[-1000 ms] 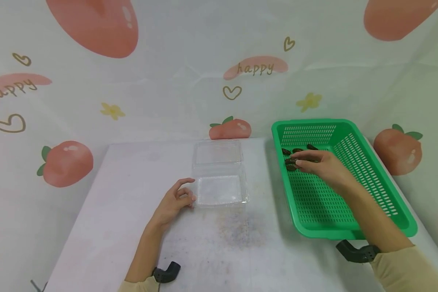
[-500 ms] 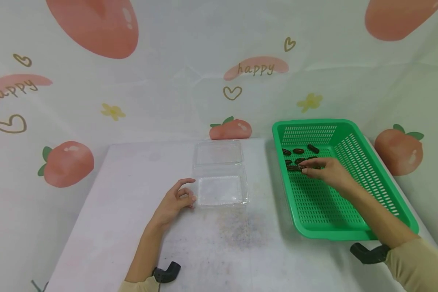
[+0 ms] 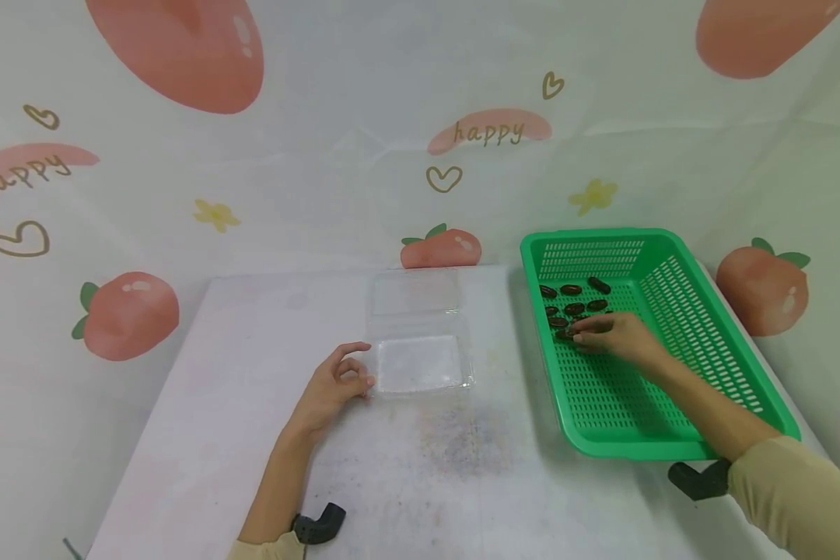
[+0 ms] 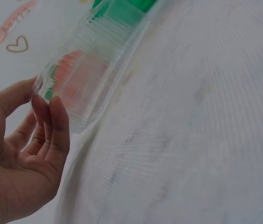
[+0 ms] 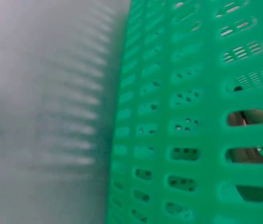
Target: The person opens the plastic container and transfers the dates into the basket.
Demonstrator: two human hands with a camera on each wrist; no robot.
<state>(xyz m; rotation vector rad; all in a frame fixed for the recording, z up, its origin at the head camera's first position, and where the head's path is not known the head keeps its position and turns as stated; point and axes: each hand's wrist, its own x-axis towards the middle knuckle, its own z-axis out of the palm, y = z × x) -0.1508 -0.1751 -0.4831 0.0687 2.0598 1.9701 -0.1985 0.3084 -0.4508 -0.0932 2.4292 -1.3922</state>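
Note:
A clear plastic clamshell box (image 3: 420, 364) lies unfolded in the middle of the table, its lid towards the wall. My left hand (image 3: 332, 393) pinches the box's left rim; in the left wrist view the thumb and fingertips (image 4: 59, 105) meet around that edge. Inside the green basket (image 3: 572, 420), my right hand (image 3: 619, 340) reaches down, thumb and fingers pinching a dark brown date (image 3: 565, 334). Several more dates (image 3: 575, 309) lie behind it along the basket's left side. The right wrist view shows mostly the slotted basket wall (image 5: 206, 116), which hides most of that hand.
The white-covered table (image 3: 252, 334) shows grey stains in front of the box. A printed backdrop (image 3: 364, 187) rises behind the table. The basket's raised rim (image 3: 556, 389) stands between the right hand and the box.
My right hand has moved nearer to the front of the basket, uncovering more dates behind it. The left hand keeps its hold on the box, which has barely moved.

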